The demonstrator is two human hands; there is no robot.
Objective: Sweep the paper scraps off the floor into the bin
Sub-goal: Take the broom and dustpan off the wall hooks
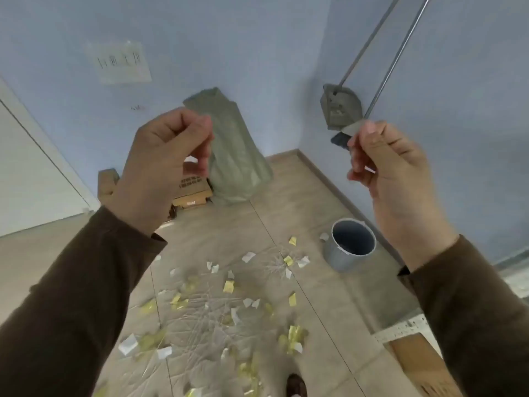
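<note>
Two hands [160, 164], one bin [350, 243], one sack [234, 156], dozens of paper scraps [229, 286]

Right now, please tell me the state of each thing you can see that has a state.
Paper scraps: scattered on the floor, not swept.
Bin: upright, open; inside looks empty.
Dustpan: leaning at the wall, untouched.
Broom head: at the wall, partly hidden.
Grey sack: upright against the wall.
Left hand: raised, fingers curled, holding nothing.
Right hand: raised, fingers curled, holding nothing visible.
</note>
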